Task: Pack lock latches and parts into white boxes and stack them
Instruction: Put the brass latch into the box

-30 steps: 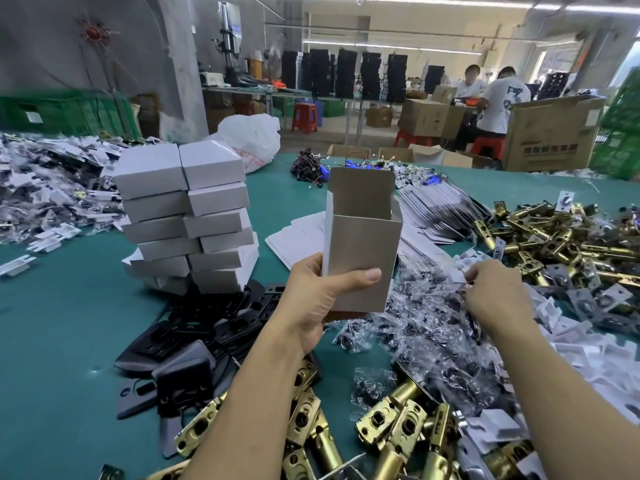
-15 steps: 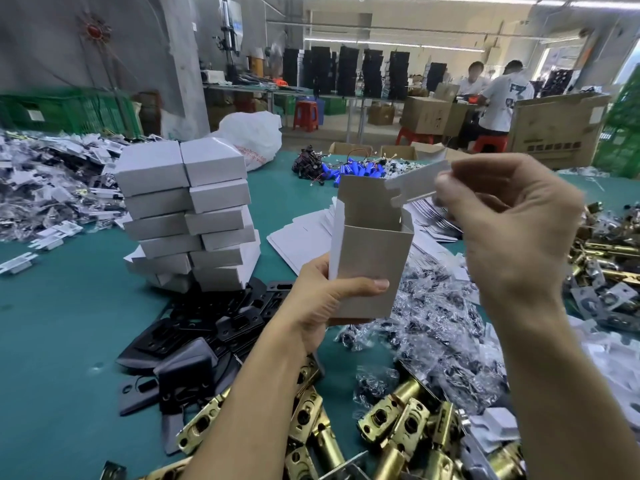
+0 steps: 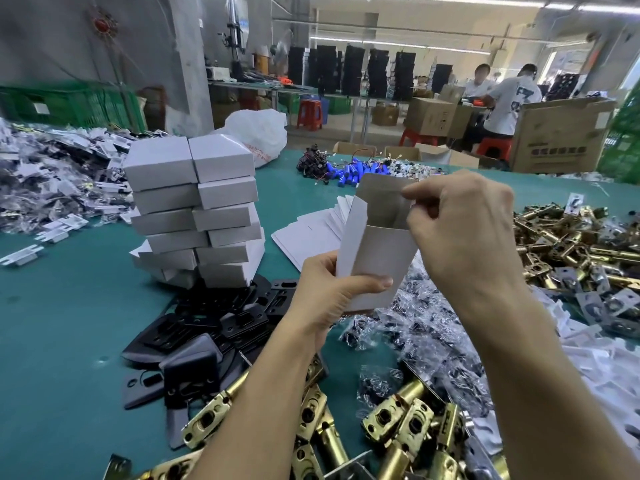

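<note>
white box (image 3: 377,258) upright in the air, left hand (image 3: 332,299) gripping its base | right hand (image 3: 464,230) fingers bunched at its open mouth, what they pinch hidden | risk: squeeze buckles the wall, flap snags a part; leaning stack (image 3: 194,216) at 10 o'clock may topple | room: bare table (image 3: 52,323) at 8 o'clock, latches (image 3: 408,420) crowd 6 o'clock

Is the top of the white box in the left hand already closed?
No, the box is open at the top: the left hand grips its lower part and the right hand is at its opening.
</note>
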`<state>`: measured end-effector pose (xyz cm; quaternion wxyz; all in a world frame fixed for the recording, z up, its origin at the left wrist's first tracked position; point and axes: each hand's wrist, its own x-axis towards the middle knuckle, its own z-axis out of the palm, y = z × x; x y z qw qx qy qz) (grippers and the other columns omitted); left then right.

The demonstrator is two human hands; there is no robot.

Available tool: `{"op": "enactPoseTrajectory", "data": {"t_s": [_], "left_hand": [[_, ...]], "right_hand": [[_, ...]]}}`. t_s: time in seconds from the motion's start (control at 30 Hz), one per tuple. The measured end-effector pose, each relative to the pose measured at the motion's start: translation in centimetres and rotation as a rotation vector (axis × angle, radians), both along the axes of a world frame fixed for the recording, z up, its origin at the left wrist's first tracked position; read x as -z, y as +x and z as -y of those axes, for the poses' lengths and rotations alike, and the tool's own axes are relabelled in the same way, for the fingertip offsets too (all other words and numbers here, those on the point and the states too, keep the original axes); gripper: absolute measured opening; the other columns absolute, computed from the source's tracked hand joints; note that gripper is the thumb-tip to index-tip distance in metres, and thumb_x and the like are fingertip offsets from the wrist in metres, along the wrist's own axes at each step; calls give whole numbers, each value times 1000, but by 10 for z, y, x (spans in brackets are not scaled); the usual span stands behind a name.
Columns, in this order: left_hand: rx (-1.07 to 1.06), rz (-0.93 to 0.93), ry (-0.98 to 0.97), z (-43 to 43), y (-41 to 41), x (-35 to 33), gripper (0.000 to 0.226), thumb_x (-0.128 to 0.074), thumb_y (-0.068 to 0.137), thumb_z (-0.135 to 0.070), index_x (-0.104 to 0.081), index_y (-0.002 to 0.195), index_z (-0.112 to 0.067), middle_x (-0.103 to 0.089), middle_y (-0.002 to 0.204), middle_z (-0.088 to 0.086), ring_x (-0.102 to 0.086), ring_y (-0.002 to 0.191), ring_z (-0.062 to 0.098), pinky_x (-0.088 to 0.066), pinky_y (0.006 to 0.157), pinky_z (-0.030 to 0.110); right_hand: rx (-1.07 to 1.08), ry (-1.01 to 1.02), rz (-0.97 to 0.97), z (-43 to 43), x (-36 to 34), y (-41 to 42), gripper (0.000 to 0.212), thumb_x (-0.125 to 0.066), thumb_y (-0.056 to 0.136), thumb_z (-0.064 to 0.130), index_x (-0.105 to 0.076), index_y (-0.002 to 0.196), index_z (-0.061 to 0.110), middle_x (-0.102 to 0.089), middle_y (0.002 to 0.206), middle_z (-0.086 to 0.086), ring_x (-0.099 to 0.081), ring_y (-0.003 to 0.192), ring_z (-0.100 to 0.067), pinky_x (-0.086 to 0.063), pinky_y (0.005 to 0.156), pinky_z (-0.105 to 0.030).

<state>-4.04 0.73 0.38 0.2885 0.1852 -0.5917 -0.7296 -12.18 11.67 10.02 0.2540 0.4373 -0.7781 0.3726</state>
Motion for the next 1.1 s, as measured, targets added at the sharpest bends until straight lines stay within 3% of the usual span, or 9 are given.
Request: {"op": "enactPoseTrajectory", "data": {"t_s": [0.2, 0.37, 0.5, 0.6, 0.73, 0.83, 0.9, 1.0, 1.1], "left_hand": [[-79, -32, -21, -2, -1, -3, 27, -86, 66, 2, -81, 72, -24, -77, 77, 1, -70, 64, 13, -49, 47, 19], [-90, -13, 7, -2, 0, -3, 24, -86, 67, 1, -79, 76, -20, -76, 77, 0, -70, 64, 10, -51, 47, 22], [-173, 25, 118, -3, 0, -3, 30, -86, 70, -4, -74, 97, -11, -76, 88, 5, -72, 74, 21, -57, 53, 31], [-307, -6, 161, 0, 0, -5, 31, -87, 72, -8, -70, 97, -15, -75, 91, 4, -74, 77, 22, -61, 58, 35], [-448, -54, 69, 1, 1, -18, 30, -91, 62, -18, -70, 84, -21, -74, 71, -9, -70, 69, 15, -63, 63, 42], [-499, -53, -38, 1, 4, -30, 28, -85, 53, -28, -71, 77, -24, -73, 70, -8, -68, 66, 13, -62, 62, 37], [-532, -49, -102, 3, 7, -35, 22, -86, 56, -27, -70, 73, -27, -72, 68, -10, -67, 64, 12, -62, 60, 38], [-548, -69, -98, 4, 12, -41, 22, -82, 55, -31, -70, 72, -26, -71, 69, -8, -66, 66, 16, -61, 54, 40], [-502, -91, -92, 0, 13, -45, 20, -84, 56, -26, -73, 72, -25, -72, 72, -4, -65, 64, 13, -59, 53, 37]], "right_hand": [[101, 221, 93, -1, 4, -3, 27, -51, 94, 19, -76, 105, 22, -47, 98, -7, -41, 85, -23, -33, 71, -32], [14, 361, 260, -1, 4, -7, 40, -33, 89, 34, -45, 57, 13, -44, 68, -9, -43, 68, -30, -28, 54, -35], [-17, 145, 203, 3, 21, -8, 21, -45, 90, 29, -64, 100, 28, -57, 86, -4, -50, 83, -18, -33, 68, -31], [23, -59, 358, 8, 40, -12, 5, -48, 90, 19, -51, 87, 19, -57, 77, 0, -50, 73, -8, -37, 60, -28], [-71, 558, 481, 26, 71, -18, 13, -51, 89, 15, -62, 82, 16, -66, 78, -8, -63, 71, -23, -52, 61, -29], [-282, 606, 459, 46, 86, -6, 19, -60, 89, 19, -57, 71, 19, -66, 72, -5, -61, 63, -19, -46, 52, -20], [-382, 622, 462, 59, 93, 0, 18, -58, 90, 35, -65, 83, 21, -69, 92, -7, -63, 82, -24, -51, 72, -32], [-324, 841, 245, 74, 108, 7, 75, -24, 72, 66, -64, 117, 22, -58, 125, -13, -49, 115, -34, -35, 88, -34], [-224, 853, 130, 86, 110, 15, 71, -34, 76, 57, -47, 138, 25, -44, 145, -13, -34, 131, -35, -27, 92, -36]]}}
